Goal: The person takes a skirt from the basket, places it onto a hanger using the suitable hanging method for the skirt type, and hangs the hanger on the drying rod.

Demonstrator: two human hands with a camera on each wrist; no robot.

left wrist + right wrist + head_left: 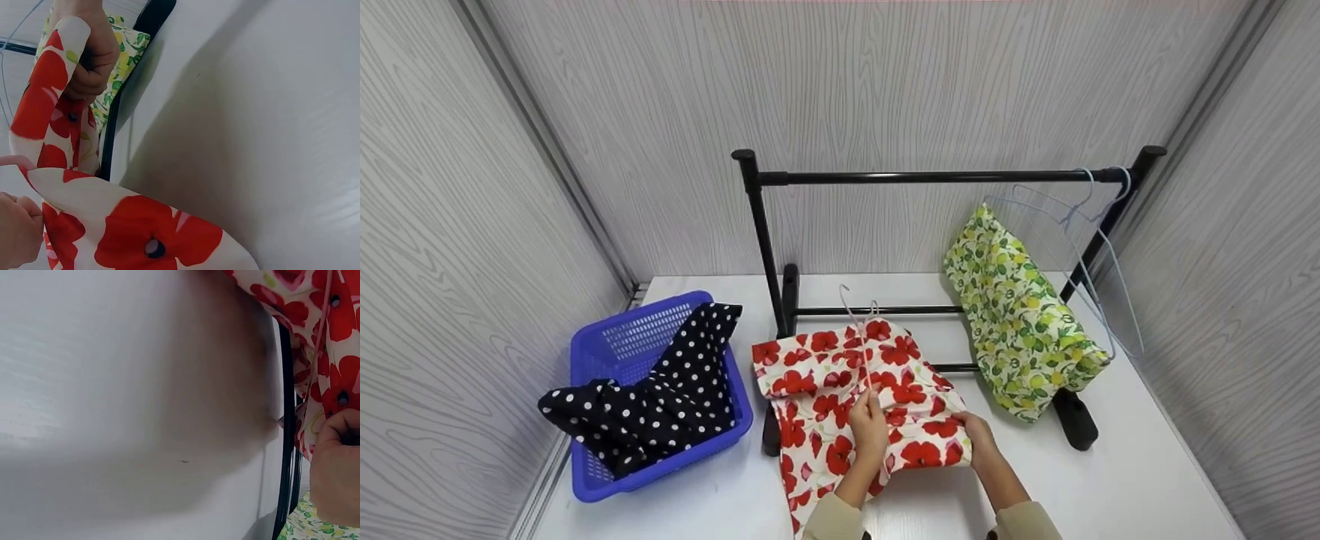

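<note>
White cloth with red flowers [832, 405] is spread in front of the rack, one side lifted off the table. My left hand [870, 426] pinches a thin pink hanger [864, 341] that lies across the cloth with its hook pointing up. At the cloth's right edge my right hand [977, 436] grips the fabric between thumb and curled fingers, as the right wrist view also shows with that hand [337, 467]. A second pink hook [874, 306] pokes out above the cloth's top edge; what it belongs to is hidden.
A black rack [915, 178] stands behind, with light blue hangers [1099, 247] at its right end. Lemon-print cloth [1020, 315] hangs below them. On the left, a blue basket [622, 345] holds black polka-dot cloth [682, 397] that spills over its rim.
</note>
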